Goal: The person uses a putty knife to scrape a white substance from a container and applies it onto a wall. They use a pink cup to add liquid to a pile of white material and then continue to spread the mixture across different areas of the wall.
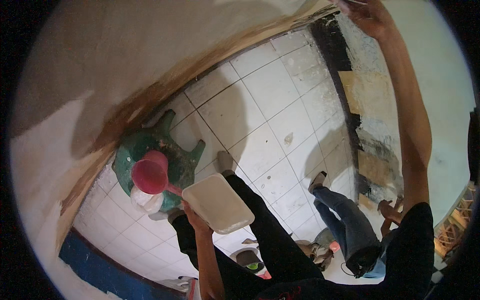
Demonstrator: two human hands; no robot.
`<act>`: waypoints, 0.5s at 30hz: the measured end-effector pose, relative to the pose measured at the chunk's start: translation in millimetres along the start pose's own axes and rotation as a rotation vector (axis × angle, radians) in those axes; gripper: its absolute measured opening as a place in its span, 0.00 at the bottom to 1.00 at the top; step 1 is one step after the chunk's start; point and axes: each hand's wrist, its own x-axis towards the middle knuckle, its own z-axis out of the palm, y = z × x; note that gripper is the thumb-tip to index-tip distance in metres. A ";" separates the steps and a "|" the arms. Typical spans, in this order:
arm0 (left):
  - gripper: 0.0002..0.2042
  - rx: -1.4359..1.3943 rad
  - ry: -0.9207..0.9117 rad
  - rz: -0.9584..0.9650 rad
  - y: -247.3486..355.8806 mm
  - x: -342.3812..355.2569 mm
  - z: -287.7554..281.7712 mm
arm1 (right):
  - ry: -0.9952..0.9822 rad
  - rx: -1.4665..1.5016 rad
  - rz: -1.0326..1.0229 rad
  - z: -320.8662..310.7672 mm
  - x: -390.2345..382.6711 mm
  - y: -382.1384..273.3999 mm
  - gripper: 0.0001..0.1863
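My left hand (196,218) grips a shallow white rectangular plastic tub (218,204) by its near left edge, in front of my legs. Pale residue coats its inside. My right hand (367,17) is raised high at the top right, close to the wall, its fingers curled and partly cut off by the picture's edge. A thin pale edge shows at those fingers, too little to name. Left of the tub, a pink dipper (150,172) rests on a green plastic stool (131,137), its handle running toward the tub. Beside the dipper is a crumpled white plastic bag (146,201).
A co-worker in jeans (345,220) stands to the right, a hand (390,210) near the patchy wall (372,135). White floor tiles (255,105) stretch between the walls. Behind my legs stands a dark bucket (248,260). A brown-stained wall (140,95) borders the left.
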 end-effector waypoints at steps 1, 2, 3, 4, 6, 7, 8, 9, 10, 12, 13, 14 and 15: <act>0.35 -0.029 -0.002 -0.033 -7.1 3.6 11.4 | -0.029 -0.036 -0.033 7.6 -28.7 -32.3 0.09; 0.35 -0.036 0.027 -0.049 -8.3 4.6 15.2 | -0.020 -0.039 -0.043 8.9 -46.3 -45.1 0.09; 0.35 -0.033 0.021 -0.052 -7.7 5.1 16.2 | -0.015 -0.010 -0.106 9.3 -60.4 -52.8 0.09; 0.35 0.014 -0.017 -0.010 -6.6 6.2 16.7 | -0.011 0.018 -0.170 7.7 -67.8 -58.9 0.10; 0.35 0.054 -0.066 0.028 -7.0 8.0 17.4 | -0.084 -0.501 -0.342 -28.3 -68.0 -57.6 0.13; 0.35 0.045 0.011 0.047 6.4 3.8 1.7 | -0.186 -0.948 -0.476 -55.6 -51.3 -23.6 0.17; 0.35 -0.002 0.050 0.041 10.8 2.3 -3.0 | -0.307 -0.814 -0.413 -50.8 -50.3 -7.1 0.18; 0.35 -0.007 0.044 0.042 13.5 1.8 -0.5 | -0.411 -0.691 -0.341 -47.0 -53.5 1.3 0.20; 0.34 -0.008 0.073 0.040 16.5 1.3 4.8 | -0.500 -0.578 -0.261 -44.1 -58.0 6.6 0.22; 0.34 -0.007 0.097 0.029 17.4 0.4 11.5 | -0.358 -0.140 0.022 -34.6 -48.3 31.7 0.22; 0.31 -0.027 0.085 0.056 21.7 -1.0 9.0 | -0.167 -0.163 0.027 -17.8 -42.2 47.8 0.18; 0.28 -0.054 0.062 0.078 22.7 -1.5 10.8 | 0.029 -0.195 0.023 -12.6 -37.9 50.6 0.15; 0.28 -0.054 0.056 0.076 22.9 -1.8 10.4 | 0.033 -0.197 0.018 -25.7 -14.9 43.6 0.15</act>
